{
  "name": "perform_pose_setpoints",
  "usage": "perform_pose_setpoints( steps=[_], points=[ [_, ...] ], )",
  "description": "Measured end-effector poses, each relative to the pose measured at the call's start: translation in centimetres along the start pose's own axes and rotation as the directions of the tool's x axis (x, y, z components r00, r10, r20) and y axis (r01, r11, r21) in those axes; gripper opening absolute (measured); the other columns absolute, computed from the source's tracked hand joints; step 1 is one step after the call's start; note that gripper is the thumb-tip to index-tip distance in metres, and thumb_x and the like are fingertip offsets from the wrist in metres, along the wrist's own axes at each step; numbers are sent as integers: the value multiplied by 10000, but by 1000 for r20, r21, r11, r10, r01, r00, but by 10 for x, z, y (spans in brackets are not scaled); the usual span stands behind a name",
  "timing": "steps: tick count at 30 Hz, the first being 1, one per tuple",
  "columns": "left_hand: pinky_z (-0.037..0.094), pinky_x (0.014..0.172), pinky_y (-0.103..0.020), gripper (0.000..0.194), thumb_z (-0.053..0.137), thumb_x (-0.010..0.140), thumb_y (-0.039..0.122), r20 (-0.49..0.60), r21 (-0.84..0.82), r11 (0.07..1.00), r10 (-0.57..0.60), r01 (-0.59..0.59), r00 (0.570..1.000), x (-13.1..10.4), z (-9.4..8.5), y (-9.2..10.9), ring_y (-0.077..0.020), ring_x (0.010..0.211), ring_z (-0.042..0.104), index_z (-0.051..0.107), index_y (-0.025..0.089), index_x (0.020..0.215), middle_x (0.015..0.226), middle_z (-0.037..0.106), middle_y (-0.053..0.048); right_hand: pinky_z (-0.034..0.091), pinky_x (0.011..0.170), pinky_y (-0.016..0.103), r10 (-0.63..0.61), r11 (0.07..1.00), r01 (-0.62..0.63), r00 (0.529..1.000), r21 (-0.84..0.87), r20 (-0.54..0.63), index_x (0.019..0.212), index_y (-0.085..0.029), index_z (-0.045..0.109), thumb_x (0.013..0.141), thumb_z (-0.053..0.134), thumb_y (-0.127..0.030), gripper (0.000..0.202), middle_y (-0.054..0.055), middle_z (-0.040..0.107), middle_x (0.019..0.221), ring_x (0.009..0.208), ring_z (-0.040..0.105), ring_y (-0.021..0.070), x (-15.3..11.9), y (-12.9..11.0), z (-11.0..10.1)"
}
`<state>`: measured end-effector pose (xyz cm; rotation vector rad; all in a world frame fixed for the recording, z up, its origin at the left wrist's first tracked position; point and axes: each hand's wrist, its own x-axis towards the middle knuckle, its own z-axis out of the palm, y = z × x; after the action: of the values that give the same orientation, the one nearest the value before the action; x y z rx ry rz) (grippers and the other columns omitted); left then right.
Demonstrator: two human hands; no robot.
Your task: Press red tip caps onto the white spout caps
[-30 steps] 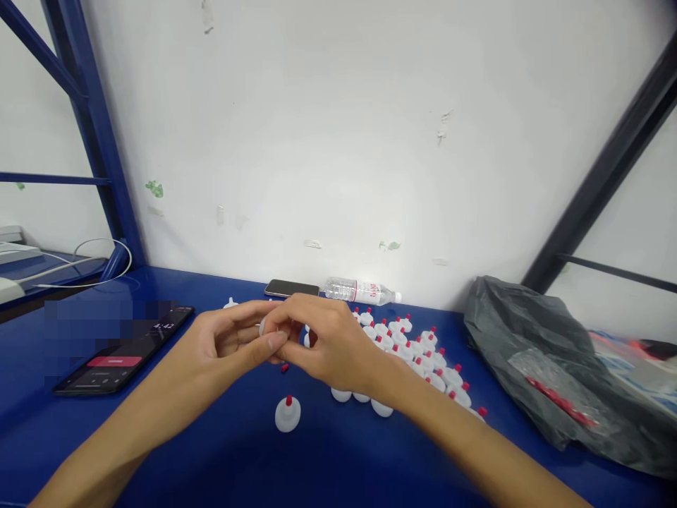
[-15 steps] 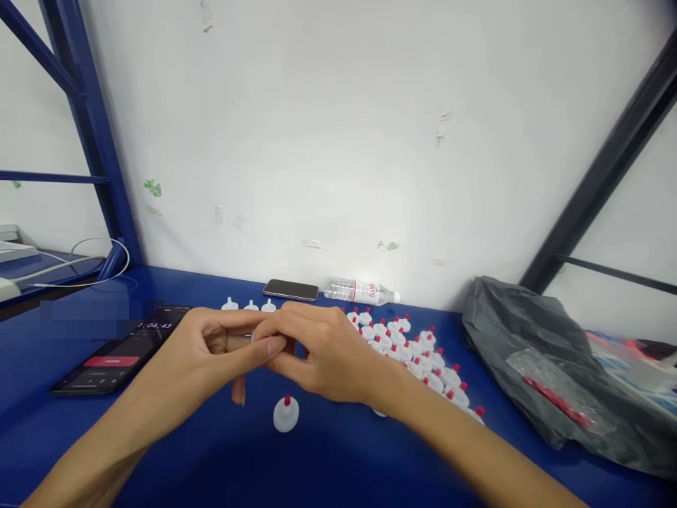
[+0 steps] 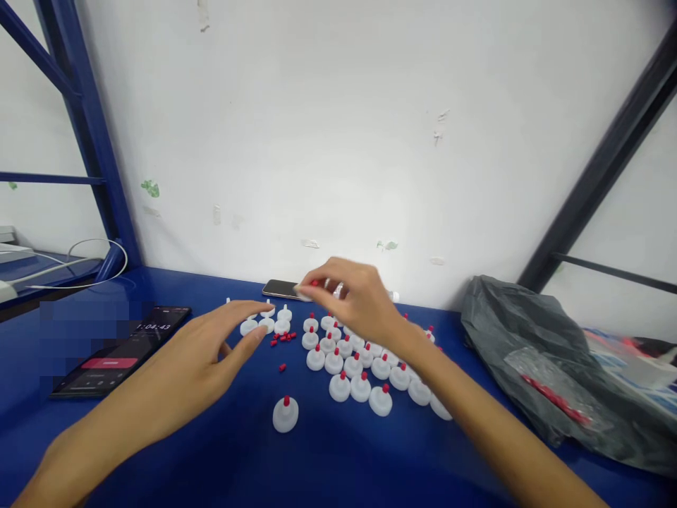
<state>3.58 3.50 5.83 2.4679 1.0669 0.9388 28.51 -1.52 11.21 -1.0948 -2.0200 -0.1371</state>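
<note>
My right hand (image 3: 353, 300) is raised over the rows of white nozzle caps with red tips (image 3: 360, 387). Its thumb and fingers pinch a white nozzle cap, partly hidden by the fingers, whose red tip (image 3: 316, 283) shows between them. My left hand (image 3: 211, 353) has thumb and forefinger apart, with nothing between them. Its fingertips are nearest to a small group of white nozzle caps without red tips (image 3: 282, 326). Several loose red tips (image 3: 285, 337) lie beside that group, and one red tip (image 3: 282, 367) sits apart. A single red-tipped nozzle cap (image 3: 285, 416) stands nearer to me.
A phone with a running timer (image 3: 124, 353) lies at the left. Another phone (image 3: 278, 288) and a mostly hidden bottle (image 3: 394, 296) lie along the wall. At the right, a dark plastic bag (image 3: 491, 324) carries a clear pouch of red tips (image 3: 555, 398).
My hands were together at the middle; now they are apart. The right hand has moved up and right with the red-tipped nozzle cap, while the left has let go and opened.
</note>
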Motion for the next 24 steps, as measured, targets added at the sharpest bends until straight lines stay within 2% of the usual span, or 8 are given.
perform_pose_setpoints(
  steps=[2,3,5,7,11,17,21,24],
  points=[
    [396,1209,-561,562,448,1001,554,24,189,981,45,-49,999,2,6,-26,-362,1400,546,593,267,1462,1553,568,-87,503,780,261,228,955,-223,974,-195,3,1025,-215,763,1025,622,-363,204,23,777,1006,803,689,132,3,17,-15],
    [344,1236,-587,579,399,1009,509,41,244,968,41,-50,998,3,10,-39,-367,1453,491,578,225,1482,1571,546,-118,499,811,262,387,876,-361,922,-320,20,1045,-243,770,1033,594,-374,219,11,784,1030,868,706,141,4,28,-22],
    [316,1250,-589,602,359,1007,400,108,323,945,27,-60,994,4,18,-58,-365,1517,404,506,167,1542,1646,439,-143,497,788,288,518,786,-466,855,-406,21,1015,-220,790,1011,598,-327,220,50,797,989,905,724,193,2,50,-31],
    [325,1249,-585,644,359,981,305,192,364,929,-10,-62,981,2,26,-68,-363,1561,310,390,178,1612,1706,321,-99,500,781,306,617,694,-539,787,-477,10,993,-198,794,1000,588,-278,221,81,796,973,920,731,224,-4,73,-37],
    [369,1226,-591,787,420,910,174,323,378,925,-95,-36,942,-4,32,-71,-373,1575,239,220,288,1663,1737,203,-13,547,875,371,769,530,-600,639,-599,40,988,-150,752,986,665,-322,192,104,762,1012,973,718,238,-22,112,-38],
    [402,1223,-494,737,392,913,167,298,389,919,-55,-69,953,-3,26,-66,-316,1538,376,311,228,1644,1699,356,-52,600,893,420,866,457,-589,467,-667,181,1219,-161,658,1015,656,-367,291,87,682,1214,1031,691,219,-40,140,-34],
    [437,1175,-520,606,324,980,252,289,384,922,-78,-41,954,4,19,-54,-338,1433,517,438,208,1574,1611,488,-119,609,862,400,877,453,-565,424,-690,228,1222,-163,657,1018,651,-365,287,83,685,1202,997,696,207,-42,139,-35],
    [488,1096,-508,520,349,981,286,275,340,938,-36,-62,961,8,17,-47,-342,1273,638,566,242,1451,1461,601,-127,592,911,435,864,413,-539,487,-734,129,1212,-163,660,1014,655,-377,292,82,683,1212,1038,689,219,-37,128,-36]
  ],
)
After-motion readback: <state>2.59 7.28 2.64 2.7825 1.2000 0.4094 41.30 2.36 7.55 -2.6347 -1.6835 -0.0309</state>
